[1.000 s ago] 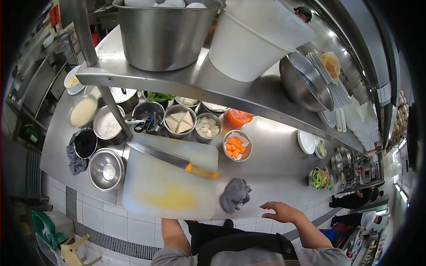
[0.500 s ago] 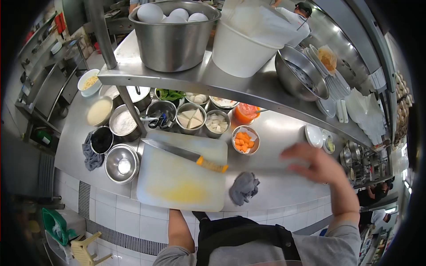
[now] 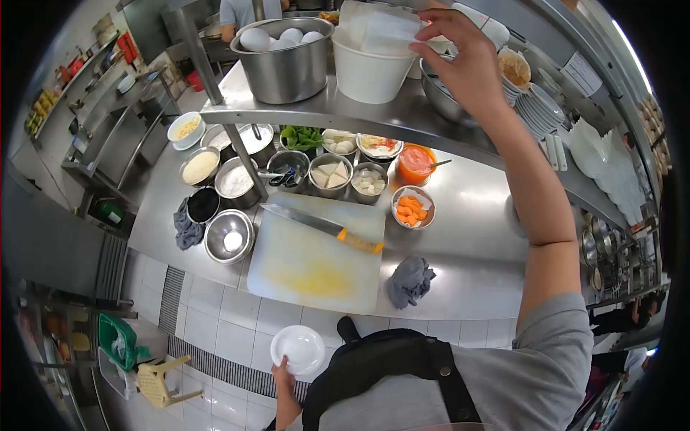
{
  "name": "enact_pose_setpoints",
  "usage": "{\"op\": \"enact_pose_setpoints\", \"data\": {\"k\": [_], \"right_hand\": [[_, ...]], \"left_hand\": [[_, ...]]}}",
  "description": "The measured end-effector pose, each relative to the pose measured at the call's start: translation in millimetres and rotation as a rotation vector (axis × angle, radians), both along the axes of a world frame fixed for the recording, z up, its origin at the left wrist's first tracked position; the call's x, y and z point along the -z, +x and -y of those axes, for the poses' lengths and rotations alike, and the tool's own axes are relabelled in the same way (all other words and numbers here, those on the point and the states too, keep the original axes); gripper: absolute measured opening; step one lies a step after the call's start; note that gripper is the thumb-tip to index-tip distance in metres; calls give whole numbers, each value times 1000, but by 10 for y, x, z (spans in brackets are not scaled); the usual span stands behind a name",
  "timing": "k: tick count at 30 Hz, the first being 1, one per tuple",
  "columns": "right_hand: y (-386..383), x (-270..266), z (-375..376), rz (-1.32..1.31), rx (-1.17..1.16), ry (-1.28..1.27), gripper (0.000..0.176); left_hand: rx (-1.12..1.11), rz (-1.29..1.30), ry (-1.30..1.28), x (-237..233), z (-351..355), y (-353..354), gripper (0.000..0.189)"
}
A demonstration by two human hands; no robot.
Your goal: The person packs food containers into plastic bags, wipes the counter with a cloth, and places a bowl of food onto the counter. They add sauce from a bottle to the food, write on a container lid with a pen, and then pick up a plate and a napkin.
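Note:
My left hand (image 3: 284, 375) grips a small white plate (image 3: 299, 350) by its rim, low in front of the counter. My right hand (image 3: 460, 54) is raised to the shelf, thumb and fingertips closing on the edge of thin white paper sheets (image 3: 381, 30) that stick out of a white tub (image 3: 370, 75). On the counter lies a whitish cutting board (image 3: 309, 251) with a yellow stain. A knife (image 3: 305, 219) with a yellow handle rests across it. A crumpled grey cloth (image 3: 410, 282) sits right of the board.
Eggs fill a steel pot (image 3: 284, 75) on the shelf. Behind the board stand several bowls, including orange pieces (image 3: 411, 210), white wedges (image 3: 330, 175) and a red-orange sauce tub (image 3: 415, 164). An empty steel bowl (image 3: 229, 236) is at left. Stacked plates (image 3: 535, 111) stand on the shelf's right.
My right hand has moved from above the counter up to the paper in the tub. My left hand, earlier hidden under the board's edge, now shows with the plate. The view has shifted.

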State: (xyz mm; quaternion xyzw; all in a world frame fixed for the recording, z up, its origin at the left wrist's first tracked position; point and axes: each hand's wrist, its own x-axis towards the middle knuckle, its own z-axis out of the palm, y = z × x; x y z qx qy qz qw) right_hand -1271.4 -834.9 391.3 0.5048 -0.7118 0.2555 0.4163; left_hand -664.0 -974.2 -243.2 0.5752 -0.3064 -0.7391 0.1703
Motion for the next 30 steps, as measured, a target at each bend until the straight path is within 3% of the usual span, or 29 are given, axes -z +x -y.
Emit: {"op": "enact_pose_setpoints", "data": {"k": [7,12,14,20,23,26,29,30], "right_hand": [[157,139,34,63,-56,-93,14],[218,170,-8,10,-84,-54,13],[213,163,-25,-28,-77,-70,12],[181,221,-89,266,-128,-126,11],[99,277,-113,155,-83,-94,11],[107,269,-106,177,-85,-88,12],[77,202,-29,280,-94,-16,27],[131,155,12,259,-33,9,21]], "left_hand": [[-158,-17,-178,-925,273,633,51],[-247,-143,-302,-1464,399,483,51],[-274,-199,-311,-1496,436,390,51],[-247,-350,-287,-1684,442,-60,49],[-222,-408,-273,-1652,393,-211,47],[-228,-399,-230,-1675,276,-345,46],[-222,-398,-195,-1686,148,-460,45],[-204,-419,-190,-1627,123,-471,45]]}}
